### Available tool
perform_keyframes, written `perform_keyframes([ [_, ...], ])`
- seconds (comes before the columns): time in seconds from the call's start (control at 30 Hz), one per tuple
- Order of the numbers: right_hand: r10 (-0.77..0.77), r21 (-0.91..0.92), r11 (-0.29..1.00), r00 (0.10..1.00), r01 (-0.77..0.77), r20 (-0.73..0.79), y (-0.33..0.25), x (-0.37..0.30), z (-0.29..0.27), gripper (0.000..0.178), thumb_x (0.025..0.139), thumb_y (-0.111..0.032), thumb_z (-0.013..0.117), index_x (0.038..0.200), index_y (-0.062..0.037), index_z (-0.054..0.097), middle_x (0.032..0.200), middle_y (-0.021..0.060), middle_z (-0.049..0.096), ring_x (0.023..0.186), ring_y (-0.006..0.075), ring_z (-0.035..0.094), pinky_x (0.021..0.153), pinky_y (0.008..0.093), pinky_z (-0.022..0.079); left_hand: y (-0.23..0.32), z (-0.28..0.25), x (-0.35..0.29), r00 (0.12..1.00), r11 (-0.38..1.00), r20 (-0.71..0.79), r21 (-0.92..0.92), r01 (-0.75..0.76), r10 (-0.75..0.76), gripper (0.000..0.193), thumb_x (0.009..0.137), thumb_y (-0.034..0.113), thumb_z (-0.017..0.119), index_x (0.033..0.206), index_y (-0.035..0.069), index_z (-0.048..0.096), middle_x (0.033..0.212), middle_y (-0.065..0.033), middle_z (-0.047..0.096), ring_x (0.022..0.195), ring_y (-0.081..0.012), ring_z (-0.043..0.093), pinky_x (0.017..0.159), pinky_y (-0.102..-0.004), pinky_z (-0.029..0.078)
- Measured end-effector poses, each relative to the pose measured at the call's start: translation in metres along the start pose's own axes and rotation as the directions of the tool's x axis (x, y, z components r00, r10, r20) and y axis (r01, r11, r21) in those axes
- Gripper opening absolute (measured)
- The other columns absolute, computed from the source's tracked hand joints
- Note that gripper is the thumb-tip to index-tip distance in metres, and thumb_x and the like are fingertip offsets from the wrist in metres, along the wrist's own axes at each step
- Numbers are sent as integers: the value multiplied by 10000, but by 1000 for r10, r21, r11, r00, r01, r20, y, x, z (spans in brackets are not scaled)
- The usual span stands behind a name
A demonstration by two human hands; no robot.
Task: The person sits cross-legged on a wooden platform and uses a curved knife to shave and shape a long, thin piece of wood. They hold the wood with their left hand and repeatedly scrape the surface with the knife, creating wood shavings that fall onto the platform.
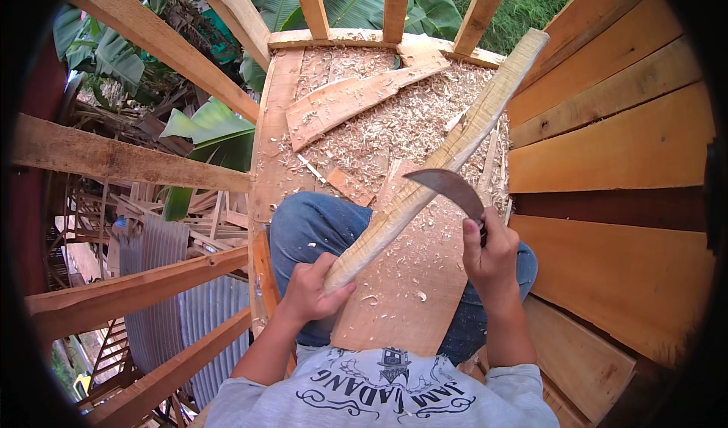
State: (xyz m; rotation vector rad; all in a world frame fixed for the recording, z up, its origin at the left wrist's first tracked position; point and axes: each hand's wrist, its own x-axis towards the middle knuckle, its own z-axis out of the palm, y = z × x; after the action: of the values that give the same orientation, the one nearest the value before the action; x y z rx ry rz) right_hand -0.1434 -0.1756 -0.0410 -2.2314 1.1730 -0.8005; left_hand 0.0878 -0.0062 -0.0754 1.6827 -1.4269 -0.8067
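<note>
My left hand (312, 290) is closed round the near end of a long, roughly shaped wooden stick (447, 155), which slants up to the far right. In my right hand (491, 252) is a knife with a curved, sickle-like blade (453, 188); my fingers wrap its handle and hide most of it. The blade lies across the middle of the stick, its tip pointing left; whether it bites into the wood I cannot tell. Beneath the stick, a wide board (402, 307) rests between my legs, its near end against my shirt.
Wood shavings (379, 125) cover the plank floor ahead. An offcut board (356, 102) and a small wood block (350, 186) lie among them. A plank wall (607, 155) rises at my right. Spaced rails (136, 166) edge the left, with corrugated sheets (208, 314) below.
</note>
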Motion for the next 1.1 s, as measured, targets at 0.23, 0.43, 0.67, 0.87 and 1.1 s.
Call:
perform_keyframes([
  [0.23, 32, -121, 993, 993, -18, 113, -8, 3, 6, 346, 838, -285, 683, 676, -52, 483, 562, 108, 500, 477, 278, 546, 441, 370, 415, 1, 0, 2, 1000, 999, -7, -40, 11, -11, 280, 721, 169, 724, 898, 12, 574, 618, -119, 566, 506, -294, 598, 484, -329, 449],
  [0.43, -81, -33, 996, 992, 84, 101, -17, -5, 13, 356, 836, -283, 686, 655, -51, 486, 543, 108, 492, 457, 282, 539, 427, 370, 409, -9, 3, -1, 999, 998, -36, -44, -35, 33, 291, 715, 182, 726, 893, 10, 574, 611, -124, 561, 501, -297, 596, 473, -340, 446],
  [0.67, -115, -24, 993, 981, 120, 154, -26, -7, 14, 388, 836, -327, 685, 647, -55, 483, 524, 100, 483, 447, 272, 535, 414, 359, 400, -11, 7, -2, 996, 997, -53, -38, -72, 69, 293, 712, 190, 727, 884, 15, 567, 617, -130, 559, 504, -300, 597, 471, -347, 447],
  [0.87, -99, -5, 995, 989, 100, 106, -19, -3, 22, 417, 819, -338, 702, 616, -49, 480, 499, 110, 474, 426, 278, 520, 396, 354, 386, -12, 8, -2, 999, 999, -33, -12, -35, 35, 300, 715, 200, 727, 883, 16, 559, 619, -128, 559, 506, -311, 594, 470, -346, 446],
  [1.1, -34, -72, 997, 994, 41, 102, -6, 3, 20, 400, 806, -344, 711, 624, -62, 494, 501, 99, 482, 435, 270, 526, 412, 354, 401, -3, 6, 6, 1000, 1000, -10, -28, 4, -5, 312, 725, 212, 715, 903, 11, 556, 621, -135, 556, 520, -320, 598, 482, -356, 446],
])
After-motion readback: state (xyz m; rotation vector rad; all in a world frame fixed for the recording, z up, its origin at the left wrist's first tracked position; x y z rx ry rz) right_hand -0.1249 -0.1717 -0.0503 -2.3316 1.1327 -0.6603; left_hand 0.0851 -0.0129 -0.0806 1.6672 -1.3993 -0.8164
